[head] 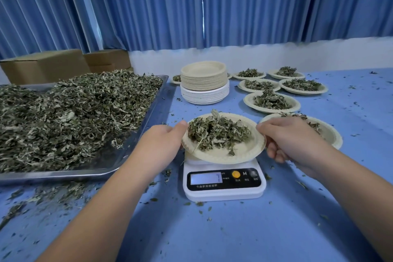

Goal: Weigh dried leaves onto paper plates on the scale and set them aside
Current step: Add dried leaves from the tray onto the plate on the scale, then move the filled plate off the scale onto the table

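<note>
Both hands are on the one paper plate (240, 153) over the scale (223, 194). The left hand (163, 140) pinches its left rim, thumb laid on top and the other fingers out of sight underneath. The right hand (291, 136) grips the right rim, thumb on the edge and fingers curled below it. A loose mound of dried leaves (217, 132) lies on the plate, mostly toward its far half, with the near part bare. The plate sits over the white scale's platform, a little tilted; I cannot tell whether it rests there or is held just clear. The scale's display (205, 178) is lit, though the reading is too blurred to trust. To the left stands a metal tray (102, 171) heaped with the bulk leaves (70, 112), and crumbs are scattered across the blue table (212, 236) around it and the scale. Behind the scale is a stack of plates (204, 80), tan ones on top of white ones. To the right of the stack is a cluster of filled plates (271, 102), each with its own small pile; the nearest of them (329, 134) lies just behind the right hand. Two cardboard boxes (46, 66) sit behind the tray, and a blue curtain (191, 6) hangs along the back.
</note>
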